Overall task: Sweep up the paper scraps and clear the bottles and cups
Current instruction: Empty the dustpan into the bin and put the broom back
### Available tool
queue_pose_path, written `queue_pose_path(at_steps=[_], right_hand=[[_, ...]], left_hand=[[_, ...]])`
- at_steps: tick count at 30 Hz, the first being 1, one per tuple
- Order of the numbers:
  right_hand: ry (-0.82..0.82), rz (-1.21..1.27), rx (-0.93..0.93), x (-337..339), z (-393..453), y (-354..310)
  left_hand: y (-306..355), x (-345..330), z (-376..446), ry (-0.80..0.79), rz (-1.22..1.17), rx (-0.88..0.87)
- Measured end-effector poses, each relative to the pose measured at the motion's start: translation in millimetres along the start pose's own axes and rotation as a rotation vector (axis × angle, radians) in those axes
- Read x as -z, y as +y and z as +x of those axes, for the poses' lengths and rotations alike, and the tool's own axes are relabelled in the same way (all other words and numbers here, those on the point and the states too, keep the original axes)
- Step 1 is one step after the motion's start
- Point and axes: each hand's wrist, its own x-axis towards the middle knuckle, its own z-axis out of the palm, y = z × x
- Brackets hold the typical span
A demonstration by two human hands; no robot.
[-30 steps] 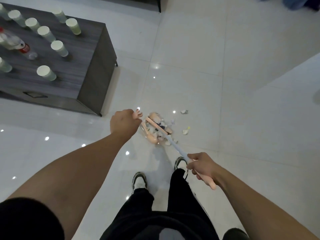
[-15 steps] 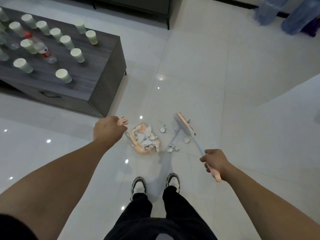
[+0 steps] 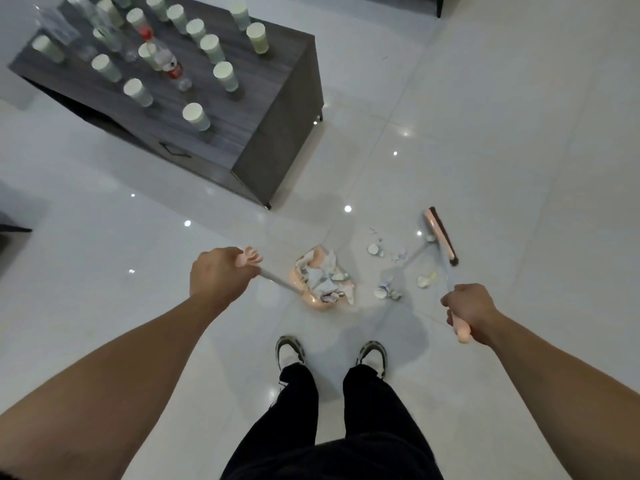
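Scraps (image 3: 384, 291) are lying in roughly five small clumps on the floor (image 3: 485, 133) between my dustpan (image 3: 323, 284) and broom (image 3: 440, 235); a bigger heap is sitting in the pan. I'm gripping the dustpan handle with my left hand (image 3: 220, 273), fingers curled tight round it, and my right hand (image 3: 471, 308) is wrapping the broom handle. About sixteen cups (image 3: 195, 116) are standing on the table (image 3: 277, 140), with at least two bottles (image 3: 166, 62) among them.
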Motion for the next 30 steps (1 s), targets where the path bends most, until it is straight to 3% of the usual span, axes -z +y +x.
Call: queue_pose_path(at_steps=[9, 14, 24, 30], right_hand=[[-0.230, -0.562, 0.117, -23.1, -16.5, 8.9], [-0.225, -0.692, 0.065, -21.7, -47.0, 33.4], [-0.216, -0.513, -0.045, -79.1, -145.3, 103.8], [-0.047, -0.374, -0.026, -81.2, -170.7, 107.0]], left_hand=[[8.6, -10.1, 12.0, -0.075, 0.132, -0.005], [9.8, -7.3, 8.5, -0.092, 0.081, -0.003], [-33.1, 14.6, 1.2, -0.137, 0.060, -0.179], [-48.7, 19.8, -1.4, -0.128, 0.157, -0.312]])
